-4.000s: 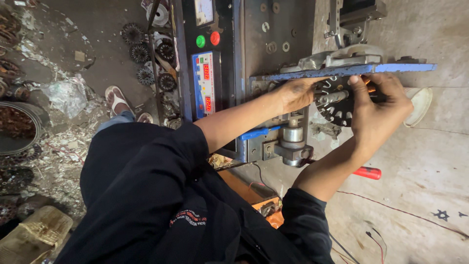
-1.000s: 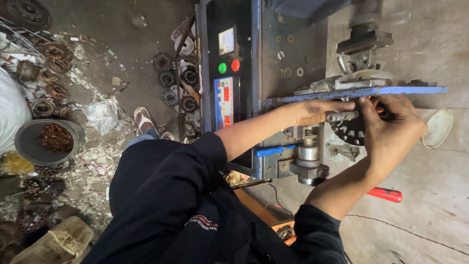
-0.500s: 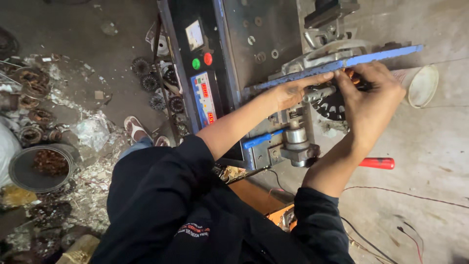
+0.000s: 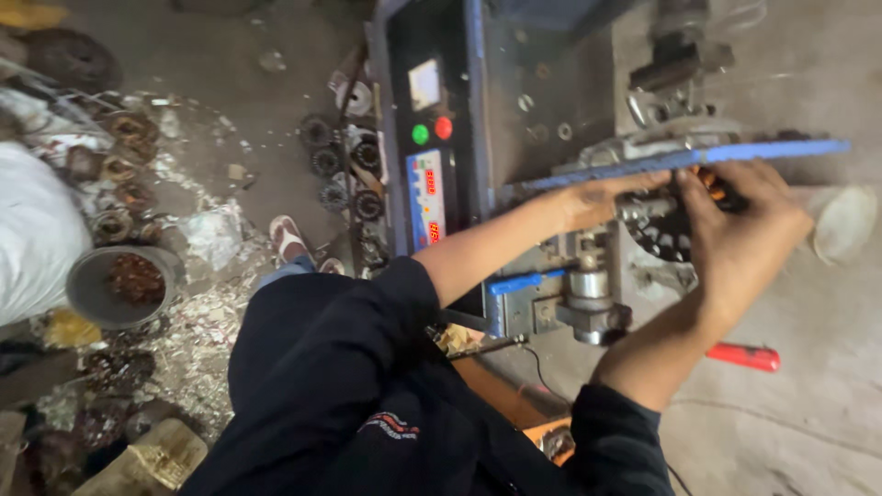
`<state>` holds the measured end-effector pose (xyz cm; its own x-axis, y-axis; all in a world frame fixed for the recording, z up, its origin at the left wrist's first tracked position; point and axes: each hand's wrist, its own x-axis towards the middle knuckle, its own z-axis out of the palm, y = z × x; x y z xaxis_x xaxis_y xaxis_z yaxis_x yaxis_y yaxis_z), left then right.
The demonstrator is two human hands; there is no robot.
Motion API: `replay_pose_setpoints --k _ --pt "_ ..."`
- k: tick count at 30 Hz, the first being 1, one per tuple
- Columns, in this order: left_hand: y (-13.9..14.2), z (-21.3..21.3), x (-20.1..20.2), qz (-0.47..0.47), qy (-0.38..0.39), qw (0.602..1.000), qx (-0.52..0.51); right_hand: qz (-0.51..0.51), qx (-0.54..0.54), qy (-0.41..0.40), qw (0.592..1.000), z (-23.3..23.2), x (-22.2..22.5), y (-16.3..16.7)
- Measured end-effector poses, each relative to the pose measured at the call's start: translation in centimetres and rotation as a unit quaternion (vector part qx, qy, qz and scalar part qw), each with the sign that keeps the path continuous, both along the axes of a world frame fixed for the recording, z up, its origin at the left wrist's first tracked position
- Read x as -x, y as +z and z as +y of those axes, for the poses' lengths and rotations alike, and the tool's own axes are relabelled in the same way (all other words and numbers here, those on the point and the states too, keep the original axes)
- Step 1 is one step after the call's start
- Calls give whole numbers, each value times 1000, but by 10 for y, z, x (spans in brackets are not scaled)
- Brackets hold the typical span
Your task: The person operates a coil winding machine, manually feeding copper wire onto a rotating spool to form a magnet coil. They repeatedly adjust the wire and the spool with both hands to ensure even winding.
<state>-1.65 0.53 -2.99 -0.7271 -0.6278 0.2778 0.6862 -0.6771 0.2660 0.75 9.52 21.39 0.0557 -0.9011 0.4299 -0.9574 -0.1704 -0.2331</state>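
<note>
Both my hands are at a dark, toothed round metal part [image 4: 663, 237] mounted on a grey machine, just under a blue flat bar [image 4: 781, 151]. My left hand [image 4: 602, 195] reaches in from the left and grips the part's hub side, with its fingertips hidden behind the bar. From the right, my right hand [image 4: 740, 241] curls over the part and holds a small orange-handled thing [image 4: 715, 186] against it. Most of the orange thing is hidden by my fingers.
The machine has a dark control box [image 4: 430, 138] with a green and a red button, and a metal spindle [image 4: 588, 294] below my hands. A red-handled tool [image 4: 744, 356] and a pale round lid [image 4: 843, 225] lie on the floor. Scrap, round wound parts and a grey bowl [image 4: 96, 298] lie at the left.
The view has swung and drawn closer to the machine. Both hands stay on the toothed round part, with the right hand's fingers shifting slightly over it.
</note>
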Motion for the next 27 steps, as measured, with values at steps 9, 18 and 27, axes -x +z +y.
replay_pose_setpoints --k 9,18,27 --pt "26 4 -24 -1 24 1000 -12 -11 10 -12 1000 -2 29 -17" --pt "10 0 -10 21 -8 999 -29 12 12 -16 1000 -1 33 -19" --pt "28 4 -26 -23 23 999 5 28 10 -6 1000 -1 36 -18"
